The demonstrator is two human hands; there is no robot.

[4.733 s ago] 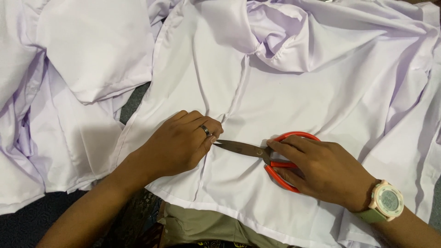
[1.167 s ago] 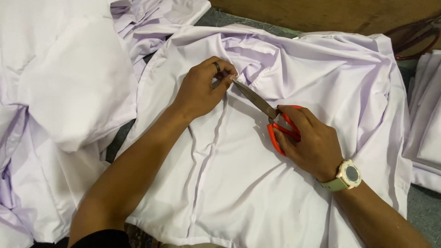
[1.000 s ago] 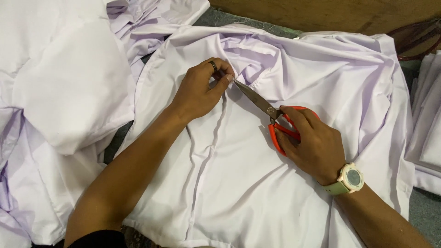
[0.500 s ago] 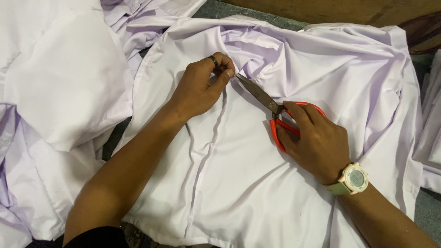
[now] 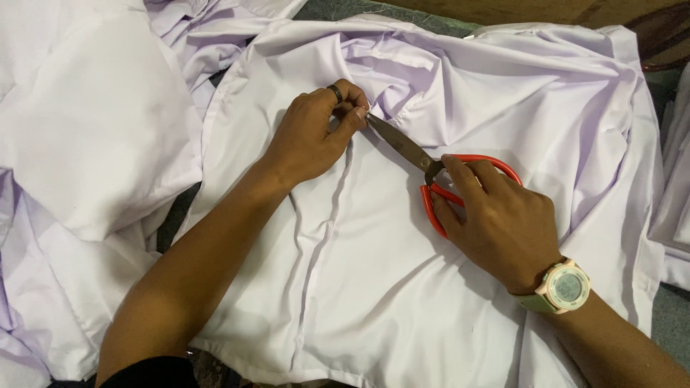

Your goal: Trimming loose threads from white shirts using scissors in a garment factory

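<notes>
Right hand (image 5: 503, 223) grips red-looped steel scissors (image 5: 438, 176).

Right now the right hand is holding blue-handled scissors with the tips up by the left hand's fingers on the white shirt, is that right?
Not quite: the scissors have red handles, not blue, as the head view shows. The rest holds: the right hand holds them, tips by the left hand on the white shirt.
</notes>
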